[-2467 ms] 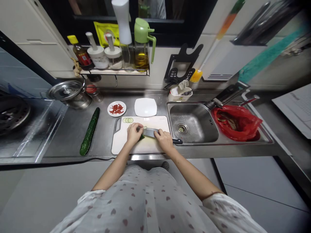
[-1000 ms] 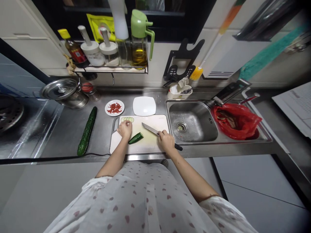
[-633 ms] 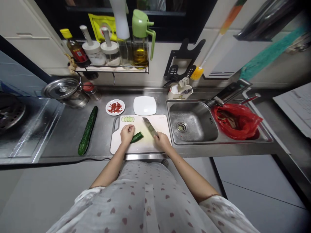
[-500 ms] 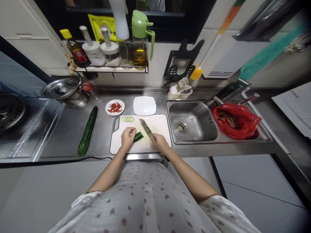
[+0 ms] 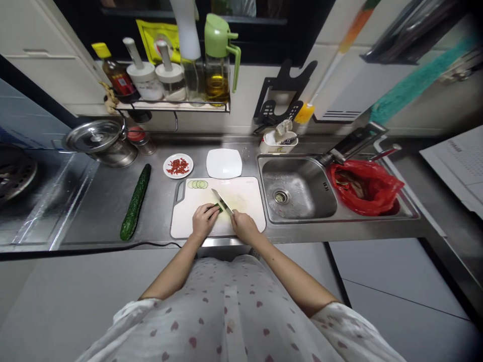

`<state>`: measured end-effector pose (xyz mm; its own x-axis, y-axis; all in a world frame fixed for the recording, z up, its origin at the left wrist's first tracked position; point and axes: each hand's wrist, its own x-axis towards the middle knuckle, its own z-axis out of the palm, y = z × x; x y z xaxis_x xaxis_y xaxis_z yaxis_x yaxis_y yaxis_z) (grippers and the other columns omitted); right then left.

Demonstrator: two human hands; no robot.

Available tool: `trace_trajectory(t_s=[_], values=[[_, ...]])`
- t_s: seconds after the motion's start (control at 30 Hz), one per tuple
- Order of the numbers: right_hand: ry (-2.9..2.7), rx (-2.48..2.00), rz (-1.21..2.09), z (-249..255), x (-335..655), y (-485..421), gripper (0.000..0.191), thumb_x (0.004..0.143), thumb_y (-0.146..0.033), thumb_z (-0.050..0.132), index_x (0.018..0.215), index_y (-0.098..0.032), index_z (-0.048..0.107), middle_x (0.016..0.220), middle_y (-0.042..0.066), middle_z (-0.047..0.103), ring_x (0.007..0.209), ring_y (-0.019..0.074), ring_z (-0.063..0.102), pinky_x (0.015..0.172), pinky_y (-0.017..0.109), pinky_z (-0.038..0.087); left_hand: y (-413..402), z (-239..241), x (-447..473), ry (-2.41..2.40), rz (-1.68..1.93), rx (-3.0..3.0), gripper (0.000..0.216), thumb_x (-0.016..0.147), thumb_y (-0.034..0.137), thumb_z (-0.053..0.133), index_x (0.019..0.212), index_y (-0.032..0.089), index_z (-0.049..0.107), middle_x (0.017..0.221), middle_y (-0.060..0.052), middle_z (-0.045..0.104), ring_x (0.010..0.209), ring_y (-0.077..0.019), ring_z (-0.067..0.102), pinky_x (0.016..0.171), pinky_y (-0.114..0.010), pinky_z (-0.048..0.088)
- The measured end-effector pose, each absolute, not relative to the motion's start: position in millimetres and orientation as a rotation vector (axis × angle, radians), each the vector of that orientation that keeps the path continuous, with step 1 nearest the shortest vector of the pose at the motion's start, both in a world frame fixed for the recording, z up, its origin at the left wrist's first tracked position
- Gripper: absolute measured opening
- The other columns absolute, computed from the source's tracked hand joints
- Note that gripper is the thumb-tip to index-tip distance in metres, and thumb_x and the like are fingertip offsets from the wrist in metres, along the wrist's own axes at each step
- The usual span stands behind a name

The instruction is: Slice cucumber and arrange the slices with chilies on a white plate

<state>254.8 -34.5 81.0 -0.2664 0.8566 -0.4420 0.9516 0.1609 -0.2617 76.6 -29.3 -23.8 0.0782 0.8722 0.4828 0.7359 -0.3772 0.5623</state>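
A white cutting board [image 5: 245,198] lies on the steel counter in front of me. My left hand [image 5: 204,220] is curled over a short piece of cucumber [image 5: 218,206] on the board, most of it hidden under the fingers. My right hand [image 5: 244,227] is closed on the handle of a knife [image 5: 222,201], whose blade rests against the piece's exposed end. Several thin cucumber slices [image 5: 198,184] lie at the board's far left corner.
A whole cucumber [image 5: 135,201] lies left of the board. Behind the board stand a small dish of red chilli [image 5: 178,166] and a white square plate [image 5: 224,163]. The sink [image 5: 298,188] is to the right, with a red bag [image 5: 364,186] beyond it. A lidded pot [image 5: 98,141] sits far left.
My left hand put a slice with the others at the board's far corner, then came back onto the cucumber piece. The knife swung left and now meets the piece's end.
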Motion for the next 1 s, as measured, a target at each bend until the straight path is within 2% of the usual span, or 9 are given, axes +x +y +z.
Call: trace_trajectory(t_s=[1.0], values=[[2.251,1.731,-0.728,83.3,249.6,-36.0,0.023,0.099,-0.020,0.029,0.114,-0.016,0.046,0.102,0.014,0.068,0.095,0.0227,0.065,0.076,0.029,0.042,-22.1,-31.1,74.6,1.529,1.197,2.237,0.018,0.090,0.028,0.057,0.100,0.025,0.072,0.098,-0.006,0.065,0.091,-0.0166,0.061,0.082,-0.033,0.052]])
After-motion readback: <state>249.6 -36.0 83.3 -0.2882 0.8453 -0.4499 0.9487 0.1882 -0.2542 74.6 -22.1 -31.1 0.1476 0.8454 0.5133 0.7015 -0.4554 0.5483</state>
